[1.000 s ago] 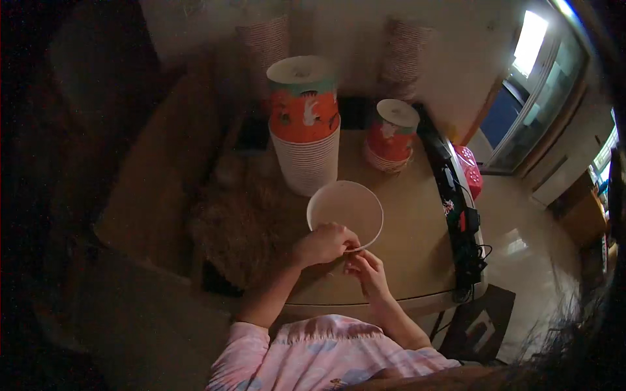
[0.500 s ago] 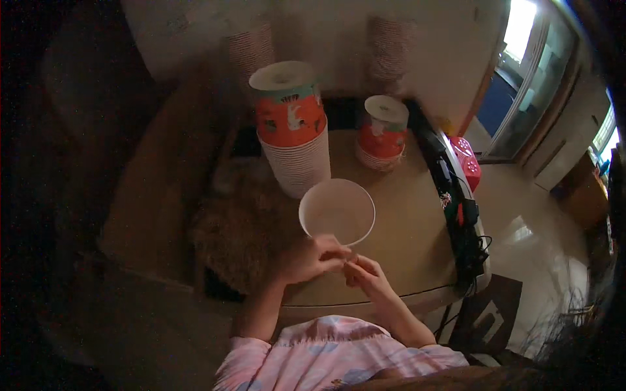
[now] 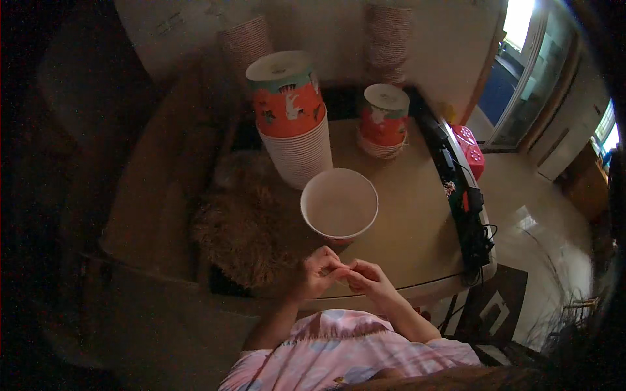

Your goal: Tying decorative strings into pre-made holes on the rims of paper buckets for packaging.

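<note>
My left hand [image 3: 319, 272] and my right hand [image 3: 370, 280] meet at the fingertips just above the table's front edge. Both are pinched closed, on something too small and thin to make out. Just beyond them an open paper bucket [image 3: 340, 203], white inside, stands mouth up with a little red showing on its outside. Behind it rises a tall stack of upturned paper buckets [image 3: 290, 114], the top one red and green with animal pictures and the white rims nested below. To my left lies a shaggy heap of tan strands [image 3: 241, 236].
A shorter stack of upturned red buckets [image 3: 383, 127] stands farther back on the right of the tan table [image 3: 417, 221]. Cables and a black power strip [image 3: 471, 202] run along the right edge, with a red plastic basket [image 3: 468, 151] beyond. More stacked buckets [image 3: 389, 42] stand at the wall.
My joined hands have come away from the bucket's near rim, toward my body, still pinched together. The whole view has shifted slightly, and the buckets appear a little higher in it.
</note>
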